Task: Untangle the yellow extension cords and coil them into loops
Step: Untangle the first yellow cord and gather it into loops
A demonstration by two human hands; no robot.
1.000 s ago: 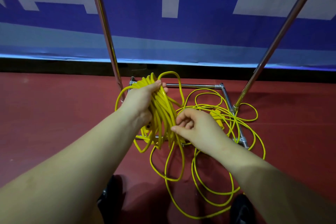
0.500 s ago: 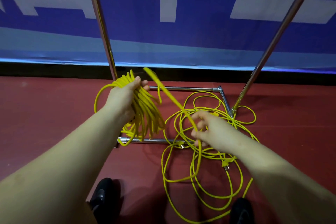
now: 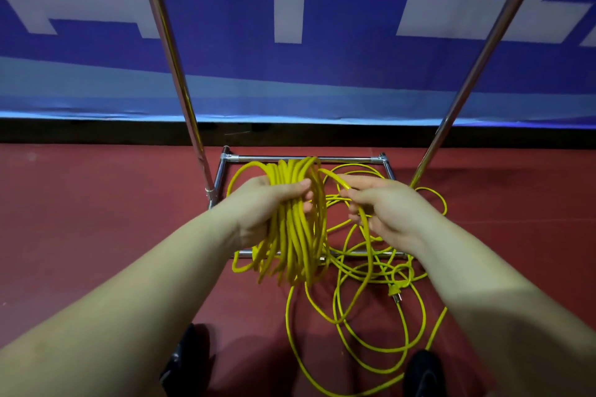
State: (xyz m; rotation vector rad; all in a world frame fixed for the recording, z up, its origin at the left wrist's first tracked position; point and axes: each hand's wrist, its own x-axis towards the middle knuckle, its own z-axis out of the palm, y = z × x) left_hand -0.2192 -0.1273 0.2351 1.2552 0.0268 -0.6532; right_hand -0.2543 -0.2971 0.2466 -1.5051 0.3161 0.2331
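Now | left hand (image 3: pixel 267 206) grips one coil (image 3: pixel 296 235) | right hand (image 3: pixel 390 206) pinches one strand (image 3: pixel 366 226)

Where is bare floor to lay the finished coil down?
Bare red floor lies left of the metal frame. Crowded: loose yellow cord covers the floor inside the frame, under the right hand, down toward the shoes.

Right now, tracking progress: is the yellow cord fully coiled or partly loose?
Partly loose. The left hand grips a coil; loose cord lies on the floor.
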